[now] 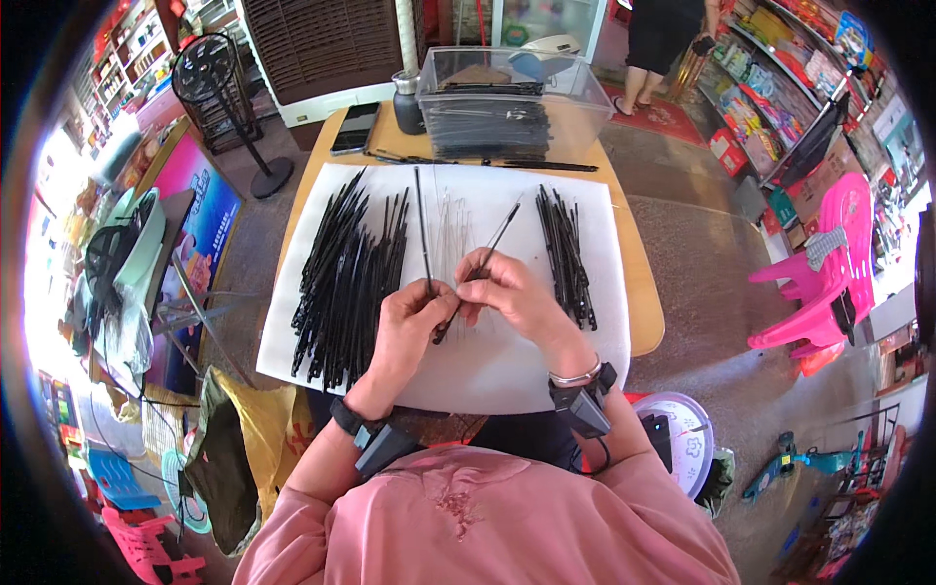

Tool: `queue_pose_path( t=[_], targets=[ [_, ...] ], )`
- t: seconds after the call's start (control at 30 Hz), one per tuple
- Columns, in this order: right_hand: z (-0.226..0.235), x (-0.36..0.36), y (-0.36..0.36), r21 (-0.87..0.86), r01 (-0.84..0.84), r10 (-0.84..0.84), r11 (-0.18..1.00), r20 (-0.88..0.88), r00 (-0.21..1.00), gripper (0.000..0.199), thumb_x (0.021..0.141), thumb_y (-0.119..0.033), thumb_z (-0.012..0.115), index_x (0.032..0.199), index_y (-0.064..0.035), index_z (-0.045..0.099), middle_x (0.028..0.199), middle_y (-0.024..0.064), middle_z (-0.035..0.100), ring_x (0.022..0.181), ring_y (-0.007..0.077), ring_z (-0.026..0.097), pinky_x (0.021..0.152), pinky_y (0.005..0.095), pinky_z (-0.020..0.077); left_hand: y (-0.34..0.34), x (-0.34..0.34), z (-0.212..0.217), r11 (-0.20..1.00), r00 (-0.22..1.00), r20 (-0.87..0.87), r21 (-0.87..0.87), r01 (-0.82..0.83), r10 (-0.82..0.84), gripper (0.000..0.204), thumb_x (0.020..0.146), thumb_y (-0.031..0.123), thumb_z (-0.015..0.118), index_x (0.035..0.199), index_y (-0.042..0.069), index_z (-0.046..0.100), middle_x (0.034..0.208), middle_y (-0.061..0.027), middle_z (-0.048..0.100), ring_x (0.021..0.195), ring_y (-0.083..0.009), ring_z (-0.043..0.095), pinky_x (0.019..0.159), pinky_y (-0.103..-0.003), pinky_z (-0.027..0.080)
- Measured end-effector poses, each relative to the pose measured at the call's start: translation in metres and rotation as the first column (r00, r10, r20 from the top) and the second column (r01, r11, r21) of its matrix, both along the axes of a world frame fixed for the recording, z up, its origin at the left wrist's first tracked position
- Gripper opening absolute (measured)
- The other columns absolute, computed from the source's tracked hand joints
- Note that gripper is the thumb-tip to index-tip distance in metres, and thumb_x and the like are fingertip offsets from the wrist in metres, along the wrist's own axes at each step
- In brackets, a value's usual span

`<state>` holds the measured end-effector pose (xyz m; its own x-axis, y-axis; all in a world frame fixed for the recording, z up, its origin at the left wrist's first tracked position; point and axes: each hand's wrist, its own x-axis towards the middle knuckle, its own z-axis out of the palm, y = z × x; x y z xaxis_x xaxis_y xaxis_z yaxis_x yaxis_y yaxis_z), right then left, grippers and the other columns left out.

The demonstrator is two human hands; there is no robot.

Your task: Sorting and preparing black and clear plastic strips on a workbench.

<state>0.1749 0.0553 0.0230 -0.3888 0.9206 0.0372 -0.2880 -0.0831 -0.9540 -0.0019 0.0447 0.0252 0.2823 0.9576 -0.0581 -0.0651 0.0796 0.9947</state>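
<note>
My left hand is closed around a thin black rod that points away from me, nearly upright in view. Pinched in my right hand is another thin black rod, slanting to the upper right, its lower end coming out beneath my fingers. The fingertips of both hands meet over a white foam sheet. Left of my hands lies a large pile of black rods, and a smaller bundle of black rods lies to the right. Fine pale wires lie between them.
Behind the sheet, a clear plastic bin holds more black rods on the wooden table. A phone and a dark jar stand left of it. A pink chair is at right; a person stands far back.
</note>
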Motion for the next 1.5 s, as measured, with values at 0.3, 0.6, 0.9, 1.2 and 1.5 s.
queue_pose_path(
  t=[0.3, 0.6, 0.9, 1.2, 1.5],
  targets=[
    [-0.001, 0.001, 0.0, 0.021, -0.002, 0.002, 1.0, 0.003, 1.0, 0.016, 0.085, -0.004, 0.056, 0.1, -0.0002, 0.054, 0.085, 0.0041, 0.058, 0.073, 0.0127, 0.06, 0.069, 0.0268, 0.051, -0.002, -0.005, -0.004, 0.988, 0.977, -0.201, 0.152, -0.035, 0.065, 0.005, 0.083, 0.004, 0.063, 0.083, 0.0, 0.06, 0.069, 0.0044, 0.056, 0.059, -0.0014, 0.045, 0.051, -0.018, 0.035],
    [0.002, 0.0, -0.002, 0.041, 0.04, -0.041, 0.998, 0.042, 0.998, 0.018, 0.088, -0.01, 0.057, 0.103, 0.0005, 0.055, 0.086, 0.0034, 0.059, 0.075, 0.0108, 0.058, 0.068, 0.0253, 0.0504, -0.001, 0.0, -0.007, 0.981, 0.96, -0.256, 0.182, -0.067, 0.113, 0.01, 0.081, 0.013, 0.067, 0.084, 0.003, 0.065, 0.057, 0.0056, 0.045, 0.053, -0.0027, 0.037, 0.047, -0.021, 0.031],
    [-0.004, -0.004, -0.001, 0.129, 0.158, -0.179, 0.979, 0.171, 0.969, 0.017, 0.091, -0.015, 0.056, 0.1, -0.0005, 0.057, 0.08, 0.0006, 0.058, 0.067, 0.0072, 0.054, 0.061, 0.0224, 0.047, 0.001, 0.01, -0.017, 0.962, 0.962, -0.204, 0.242, -0.129, 0.181, 0.017, 0.083, 0.008, 0.064, 0.098, 0.0, 0.065, 0.064, 0.0025, 0.054, 0.057, -0.0042, 0.044, 0.052, -0.022, 0.039],
    [-0.008, -0.011, -0.003, 0.274, 0.283, -0.371, 0.919, 0.357, 0.857, 0.018, 0.093, -0.017, 0.053, 0.09, 0.0, 0.056, 0.069, 0.0009, 0.055, 0.057, 0.0066, 0.051, 0.05, 0.0234, 0.0422, 0.001, 0.01, -0.016, 0.98, 0.977, -0.16, 0.16, -0.116, 0.141, 0.019, 0.083, 0.006, 0.064, 0.1, -0.002, 0.065, 0.072, 0.0, 0.06, 0.064, -0.0042, 0.049, 0.058, -0.021, 0.042],
    [0.001, -0.007, -0.002, 0.094, 0.306, -0.32, 0.947, 0.267, 0.909, 0.023, 0.088, -0.022, 0.062, 0.093, -0.0007, 0.056, 0.072, 0.0048, 0.056, 0.063, 0.0093, 0.053, 0.055, 0.0256, 0.0427, -0.003, 0.009, -0.006, 0.969, 0.941, -0.303, 0.233, -0.082, 0.153, 0.023, 0.084, 0.008, 0.063, 0.105, -0.003, 0.06, 0.079, -0.0039, 0.061, 0.067, -0.0069, 0.052, 0.061, -0.022, 0.043]
  ],
)
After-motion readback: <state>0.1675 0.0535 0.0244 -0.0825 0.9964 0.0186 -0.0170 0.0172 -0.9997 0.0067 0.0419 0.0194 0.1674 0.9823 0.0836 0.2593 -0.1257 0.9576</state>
